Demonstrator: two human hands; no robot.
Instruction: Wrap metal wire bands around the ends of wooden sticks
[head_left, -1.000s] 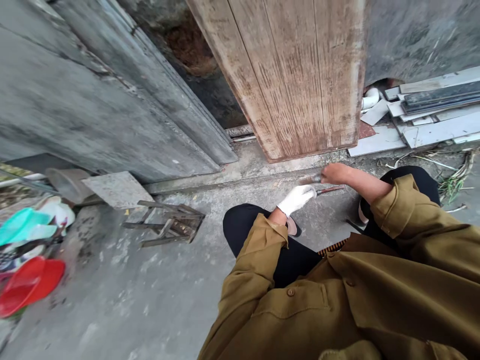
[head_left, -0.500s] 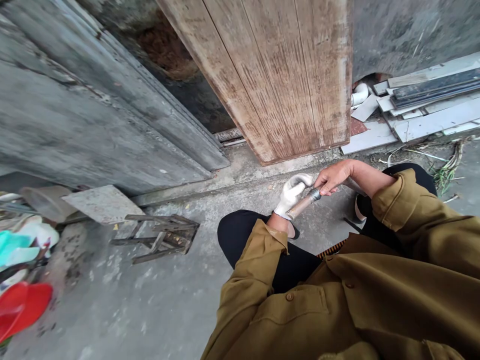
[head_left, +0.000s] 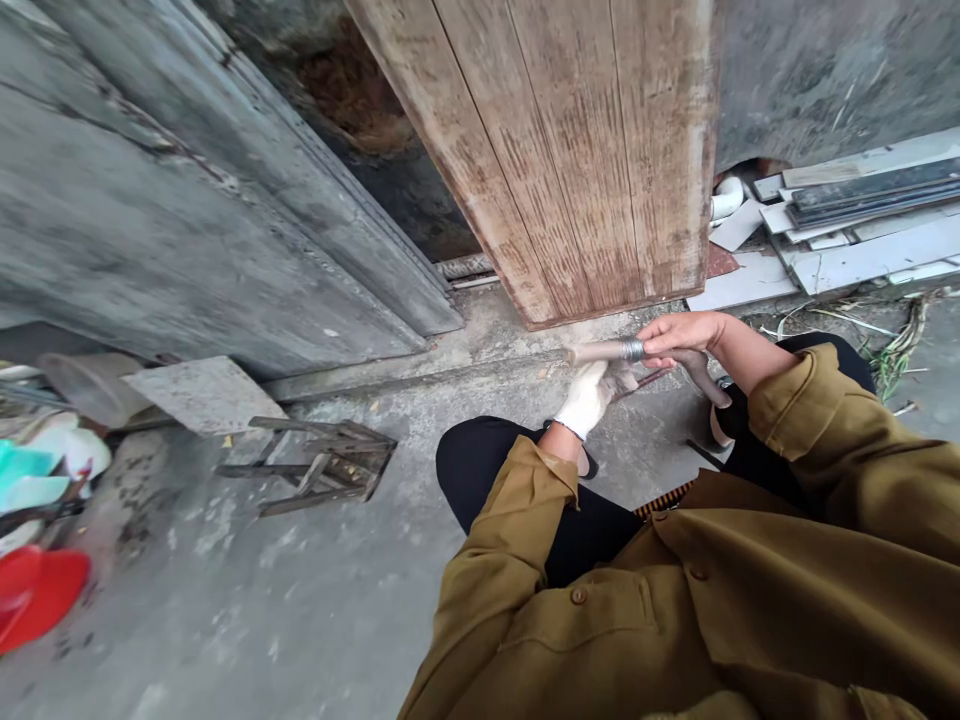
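My bare right hand (head_left: 679, 335) is closed round a tool with a pale wooden handle (head_left: 596, 352), just behind the coiled metal wire (head_left: 632, 350) that binds the handle. Its bare end points left. A curved grey length (head_left: 701, 375) runs down from under the right hand towards my shoe; whether it is the tool's blade I cannot tell. Just below the handle is my left hand (head_left: 585, 400), in a white glove, its fingers blurred and bent. A thin reddish-brown strip (head_left: 645, 382) comes out by these fingers, and their grip on it is partly hidden.
A plank door panel (head_left: 585, 150) leans ahead, beside a grey wooden door (head_left: 225, 220). Left stand a small wooden stool (head_left: 322, 460), a tilted board (head_left: 206, 395) and a red plastic item (head_left: 37, 595). Stacked tiles (head_left: 862, 220) lie at right, near dry grass (head_left: 904, 345).
The tool's handle has swung from pointing down-left to nearly level, its free end rising above my gloved hand. My right hand has moved slightly up, and the left is now beneath the handle.
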